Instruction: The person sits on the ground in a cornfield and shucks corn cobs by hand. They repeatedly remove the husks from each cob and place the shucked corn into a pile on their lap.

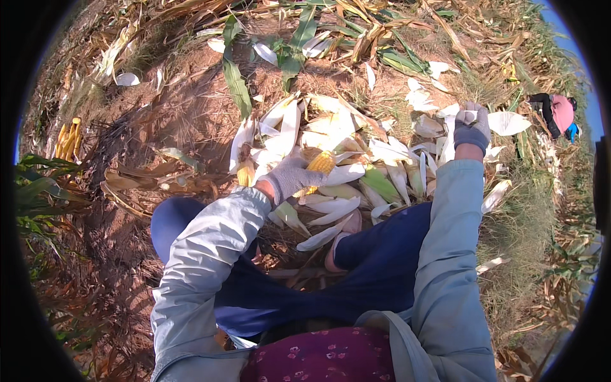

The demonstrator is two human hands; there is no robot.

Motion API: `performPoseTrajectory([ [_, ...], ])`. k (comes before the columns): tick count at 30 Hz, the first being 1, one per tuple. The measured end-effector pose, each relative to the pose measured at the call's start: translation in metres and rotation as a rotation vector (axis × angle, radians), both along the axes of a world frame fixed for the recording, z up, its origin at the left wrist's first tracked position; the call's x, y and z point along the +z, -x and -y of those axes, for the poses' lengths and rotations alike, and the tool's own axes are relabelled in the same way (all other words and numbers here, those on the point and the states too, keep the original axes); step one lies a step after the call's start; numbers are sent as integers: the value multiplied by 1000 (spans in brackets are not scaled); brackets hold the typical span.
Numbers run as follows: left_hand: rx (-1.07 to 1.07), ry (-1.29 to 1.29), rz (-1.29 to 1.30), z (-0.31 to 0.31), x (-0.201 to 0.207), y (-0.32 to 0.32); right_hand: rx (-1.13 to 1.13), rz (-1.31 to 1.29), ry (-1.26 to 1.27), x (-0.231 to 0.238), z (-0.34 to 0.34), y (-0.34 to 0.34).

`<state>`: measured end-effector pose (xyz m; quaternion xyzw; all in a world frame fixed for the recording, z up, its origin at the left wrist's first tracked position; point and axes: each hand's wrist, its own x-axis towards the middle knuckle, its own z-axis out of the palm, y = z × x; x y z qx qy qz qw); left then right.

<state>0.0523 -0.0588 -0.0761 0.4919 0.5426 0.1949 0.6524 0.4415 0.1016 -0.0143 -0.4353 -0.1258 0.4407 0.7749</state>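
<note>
My left hand [289,179], in a grey knit glove, is closed round a yellow corn cob [322,163] whose kernels are bare. Beneath it lies a heap of corn ears in pale husks [289,130], spread on the ground between my legs. One ear with a greenish husk [380,184] is among them. My right hand [471,125], gloved too, is stretched out to the far right edge of the heap with its fingers curled into a fist. White corn husk [509,123] shows at both sides of that fist, seemingly gripped in it.
Husked yellow cobs [68,139] are piled at the far left, beside green leaves [44,184]. Dry stalks and leaves [375,32] litter the far ground, with a long green leaf [235,70] nearer the heap. Another person [560,113] bends over at the far right.
</note>
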Motion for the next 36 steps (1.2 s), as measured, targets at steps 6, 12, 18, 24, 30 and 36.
performPoseTrajectory([
  [6,-12,-40,24,13,9,10,77,517,449,-23,44,-70],
  [12,63,-70,185,20,40,-5,-223,134,1063,-144,174,-204],
  [18,312,102,213,7,42,1,122,154,885,-222,256,-182],
  [24,515,69,191,-6,25,-2,372,315,725,-220,183,-84],
  [30,420,152,192,-12,46,-9,692,1413,904,-261,117,-67],
  [36,462,108,106,-15,48,-15,674,1408,1318,-266,97,-81],
])
